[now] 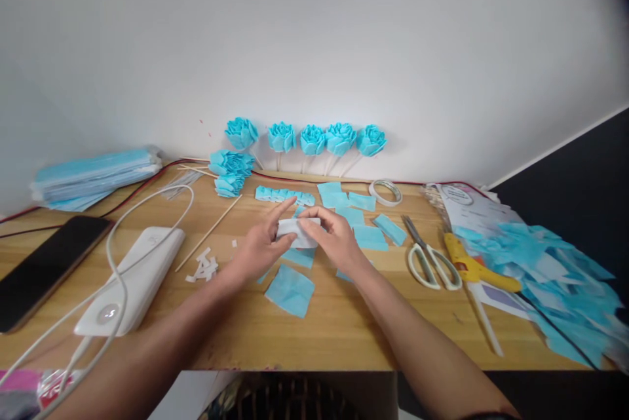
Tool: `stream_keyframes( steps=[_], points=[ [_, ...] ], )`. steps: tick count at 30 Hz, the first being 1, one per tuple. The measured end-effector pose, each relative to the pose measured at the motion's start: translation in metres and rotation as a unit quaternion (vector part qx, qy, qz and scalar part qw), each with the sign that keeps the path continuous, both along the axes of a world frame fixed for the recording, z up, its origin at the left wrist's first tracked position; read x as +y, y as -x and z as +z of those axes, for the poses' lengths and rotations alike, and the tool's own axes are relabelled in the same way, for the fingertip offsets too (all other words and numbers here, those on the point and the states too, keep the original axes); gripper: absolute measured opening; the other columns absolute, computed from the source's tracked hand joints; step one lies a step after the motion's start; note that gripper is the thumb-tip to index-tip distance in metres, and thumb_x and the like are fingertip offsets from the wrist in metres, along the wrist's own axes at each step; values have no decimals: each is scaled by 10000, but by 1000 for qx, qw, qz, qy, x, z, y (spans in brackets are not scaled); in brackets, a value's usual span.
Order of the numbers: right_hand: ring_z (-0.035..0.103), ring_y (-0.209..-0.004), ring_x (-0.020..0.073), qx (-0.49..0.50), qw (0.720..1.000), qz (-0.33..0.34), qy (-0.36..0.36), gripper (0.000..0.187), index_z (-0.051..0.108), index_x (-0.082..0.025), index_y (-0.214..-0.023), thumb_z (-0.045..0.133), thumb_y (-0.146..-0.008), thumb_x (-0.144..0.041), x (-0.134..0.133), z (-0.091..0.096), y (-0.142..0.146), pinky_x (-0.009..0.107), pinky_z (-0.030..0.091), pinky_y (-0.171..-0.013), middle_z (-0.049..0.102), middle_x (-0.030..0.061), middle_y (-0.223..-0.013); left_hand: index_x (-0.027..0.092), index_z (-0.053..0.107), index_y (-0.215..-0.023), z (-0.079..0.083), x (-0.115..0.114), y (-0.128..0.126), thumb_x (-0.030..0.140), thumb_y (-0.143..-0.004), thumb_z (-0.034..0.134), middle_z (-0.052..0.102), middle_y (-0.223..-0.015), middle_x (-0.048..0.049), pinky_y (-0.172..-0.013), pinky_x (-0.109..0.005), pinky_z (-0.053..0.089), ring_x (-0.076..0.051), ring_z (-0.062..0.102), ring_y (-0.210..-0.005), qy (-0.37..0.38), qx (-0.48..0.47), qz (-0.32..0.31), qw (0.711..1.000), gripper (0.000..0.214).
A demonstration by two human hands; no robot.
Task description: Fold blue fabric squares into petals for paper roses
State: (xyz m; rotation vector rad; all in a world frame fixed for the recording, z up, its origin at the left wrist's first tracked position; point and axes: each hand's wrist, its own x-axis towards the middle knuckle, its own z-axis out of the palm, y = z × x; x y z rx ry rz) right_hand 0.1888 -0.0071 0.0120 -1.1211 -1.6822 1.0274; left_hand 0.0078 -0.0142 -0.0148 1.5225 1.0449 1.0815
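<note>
Over the middle of the table, a small white piece of cloth [289,229] is stretched between my two hands. The thumb of my left hand [263,243] presses on its left end, while the index finger points up and away. At the right end, my right hand [337,236] pinches it between thumb and fingers. Blue cloth squares lie beneath and around the hands, one nearest me [291,290] and another on the right [370,238]. Just behind my fingers is a row of folded blue petals [284,194].
Finished blue flowers [312,140] on sticks lean against the wall. To the right are scissors [427,259], tape [386,192], a yellow glue gun [474,266] and a cloth heap [560,282]. Leftward lie a power bank [142,269], a phone [49,266] and stacked masks [93,174].
</note>
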Motion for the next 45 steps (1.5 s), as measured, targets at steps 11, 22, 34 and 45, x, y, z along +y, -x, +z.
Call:
stream_keyframes(
  steps=[11, 22, 34, 45],
  points=[
    [514, -672, 128, 58, 997, -55, -24, 169, 647, -205, -815, 617, -863, -364, -2, -9, 1, 248, 395, -603, 637, -9, -783, 138, 731, -645, -2, 5, -1, 483, -769, 674, 684, -598, -54, -562, -240, 437, -140, 585, -547, 96, 24, -41, 994, 371],
    [510, -654, 127, 26, 994, -89, -51, 168, 662, -207, -813, 610, -862, -359, -2, -9, 1, 256, 393, -608, 658, -10, -778, 147, 766, -849, 14, 1, 1, 450, -734, 727, 708, -739, -18, -612, -243, 442, -170, 607, -673, 65, -5, -20, 998, 326],
    [559, -680, 131, 29, 995, -60, -74, 157, 642, -197, -761, 609, -859, -315, -5, -7, 8, 249, 434, -648, 650, -10, -724, 129, 715, -809, 20, -2, 2, 518, -880, 562, 650, -724, -32, -671, -251, 447, -154, 557, -702, 34, -80, 57, 995, 424],
    [586, -694, 147, 17, 995, -78, -66, 157, 660, -208, -775, 612, -854, -335, -5, -7, 6, 265, 447, -637, 680, -1, -771, 123, 732, -976, 18, 2, 0, 473, -680, 759, 719, -786, -64, -635, -268, 475, -187, 622, -711, 119, -34, -20, 992, 459]
  ],
)
